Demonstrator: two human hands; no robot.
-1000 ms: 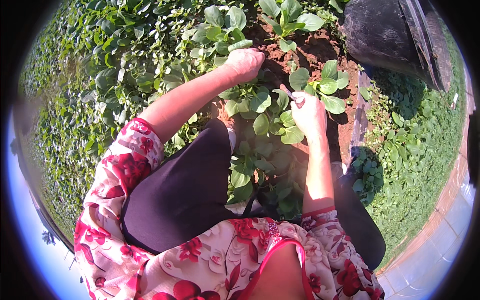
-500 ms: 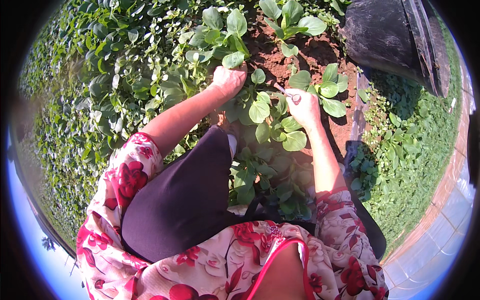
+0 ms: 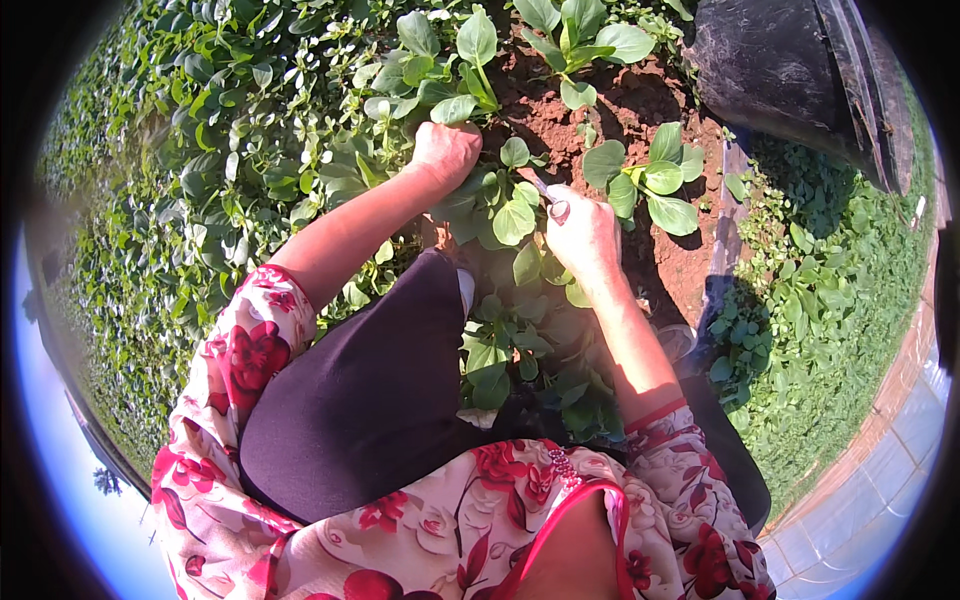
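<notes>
My left hand is closed low beside a leafy green plant with broad rounded leaves. Its fingertips face away, so what they grip, if anything, is hidden. My right hand is closed round a slim metal tool, its narrow end pointing up and left toward my left hand. A small round loop shows at the knuckles; I cannot tell whether it belongs to the tool. Between my hands grows another leafy green, partly shaded. A separate leafy green stands right of the tool.
Reddish soil shows between the plants. Dense low greenery covers the left side. A large black tub lies tilted at the upper right, near a strip edge beside more greenery. My bent knee rises between my arms.
My right hand has moved left and slightly down with the tool, closer to my left hand. My left hand has shifted slightly to the left.
</notes>
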